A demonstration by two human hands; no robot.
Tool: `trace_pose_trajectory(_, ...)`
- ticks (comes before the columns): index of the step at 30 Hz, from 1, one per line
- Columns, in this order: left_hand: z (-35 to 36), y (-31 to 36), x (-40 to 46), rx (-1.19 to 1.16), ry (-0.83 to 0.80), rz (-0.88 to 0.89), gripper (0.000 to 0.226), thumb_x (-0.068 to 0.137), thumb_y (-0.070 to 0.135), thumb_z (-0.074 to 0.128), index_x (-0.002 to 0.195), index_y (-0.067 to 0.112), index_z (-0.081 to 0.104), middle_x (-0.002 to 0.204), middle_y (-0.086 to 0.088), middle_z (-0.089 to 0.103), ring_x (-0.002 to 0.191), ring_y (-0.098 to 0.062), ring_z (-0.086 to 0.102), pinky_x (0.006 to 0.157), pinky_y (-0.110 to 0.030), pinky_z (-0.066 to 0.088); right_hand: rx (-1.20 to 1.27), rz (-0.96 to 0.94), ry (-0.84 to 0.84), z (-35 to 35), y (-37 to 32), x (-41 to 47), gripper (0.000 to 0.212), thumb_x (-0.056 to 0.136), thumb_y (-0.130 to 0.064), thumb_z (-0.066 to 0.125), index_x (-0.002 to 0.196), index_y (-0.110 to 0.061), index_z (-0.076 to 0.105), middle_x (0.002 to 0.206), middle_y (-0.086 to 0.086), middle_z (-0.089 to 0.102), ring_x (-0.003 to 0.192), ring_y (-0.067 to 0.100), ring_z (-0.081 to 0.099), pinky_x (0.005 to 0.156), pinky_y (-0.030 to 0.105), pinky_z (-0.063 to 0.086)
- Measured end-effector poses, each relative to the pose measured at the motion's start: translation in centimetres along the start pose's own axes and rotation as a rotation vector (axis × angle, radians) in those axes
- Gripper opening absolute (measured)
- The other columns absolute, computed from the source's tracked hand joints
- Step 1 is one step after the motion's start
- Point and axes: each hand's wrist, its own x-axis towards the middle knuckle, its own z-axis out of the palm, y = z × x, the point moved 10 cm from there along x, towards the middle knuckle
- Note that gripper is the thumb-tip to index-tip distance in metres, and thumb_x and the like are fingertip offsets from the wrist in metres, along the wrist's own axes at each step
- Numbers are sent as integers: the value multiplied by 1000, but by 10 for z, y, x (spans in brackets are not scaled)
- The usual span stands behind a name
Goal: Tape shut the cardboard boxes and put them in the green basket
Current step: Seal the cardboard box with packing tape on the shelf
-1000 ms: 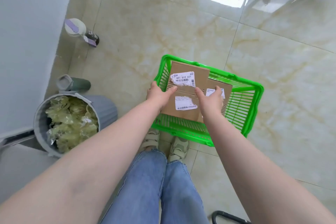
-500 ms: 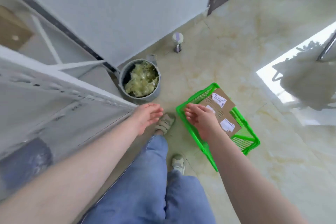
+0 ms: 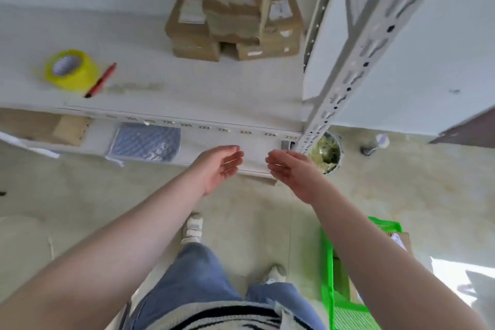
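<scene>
**Empty hands, a loose stack, and a basket out of sight**

Both hands were bare and released: the left hand (image 3: 219,166) and the right hand (image 3: 290,171) hung open, palms facing each other, in front of the shelf's (image 3: 187,94) front edge, holding nothing. The cardboard boxes (image 3: 235,11) stood piled toward the shelf's back right corner, close to the perforated upright (image 3: 348,69), one box perched across the others. The tape roll (image 3: 71,69) lay near the shelf's left end with a red pen (image 3: 103,79) just beside it, well apart from the boxes. The green basket (image 3: 345,303) sat on the floor by the person's right leg, already holding at least one box.

The likeliest slip was in the pile: pulling a lower box first would probably tip the top one off the shelf. Reaching past the upright risked knocking a forearm. The basket, low and partly hidden behind the right arm, could be kicked or missed on the drop. Whether the remaining boxes' flaps were open could not be told through the blur.
</scene>
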Motion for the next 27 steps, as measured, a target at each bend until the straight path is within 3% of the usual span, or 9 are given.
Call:
trace_pose_trajectory(7, -89, 127, 22, -106, 4, 129, 9, 96, 17, 58, 92, 14, 66, 84, -1, 72, 74, -11, 68, 62, -18, 55, -22, -117, 106, 119, -72, 73, 10, 88, -21, 71, 91, -11, 69, 81, 1, 71, 72, 11, 65, 66, 20, 55)
trace_pose_trajectory(12, -113, 220, 47, -1, -53, 179, 7, 94, 22, 64, 93, 15, 63, 89, 0, 68, 80, -13, 64, 76, -24, 53, 72, -231, 458, 151, -128, 102, 24, 84, -35, 76, 92, -17, 62, 92, 2, 62, 86, 15, 62, 79, 29, 56)
trace_pose_trajectory(15, -102, 272, 60, 111, -64, 240, 15, 90, 30, 69, 94, 18, 60, 98, 0, 63, 92, -15, 62, 88, -30, 53, 103, -243, 633, 151, -162, 100, 43, 78, -49, 77, 105, -20, 59, 94, -2, 57, 85, 12, 57, 87, 32, 54)
trace_pose_trajectory(18, -74, 313, 69, 267, -81, 330, 39, 89, 40, 68, 119, 17, 61, 118, -2, 61, 108, -18, 57, 102, -35, 48, 57, -261, 756, 141, -195, 93, 53, 73, -61, 73, 109, -24, 60, 89, -4, 54, 79, 12, 52, 88, 35, 50)
trace_pose_trajectory(21, -38, 338, 77, 368, -169, 393, 68, 91, 44, 64, 146, 12, 42, 147, -6, 46, 133, -24, 44, 113, -40, 35, 73, -281, 776, 134, -225, 94, 73, 74, -60, 73, 132, -23, 49, 115, -3, 51, 105, 20, 48, 91, 35, 42)
trace_pose_trajectory(24, -7, 350, 89, 409, -247, 375, 82, 91, 50, 62, 154, 14, 25, 157, -5, 30, 141, -27, 34, 109, -34, 29, 39, -294, 762, 133, -250, 105, 69, 79, -60, 68, 135, -23, 52, 127, -4, 52, 112, 22, 45, 89, 35, 40)
trace_pose_trajectory(27, 11, 349, 101, 488, -274, 304, 85, 89, 56, 59, 155, 17, 22, 159, -3, 27, 144, -28, 29, 113, -41, 25, 23, -271, 771, 130, -256, 120, 64, 82, -63, 63, 130, -22, 53, 102, -7, 55, 92, 16, 49, 74, 32, 40)
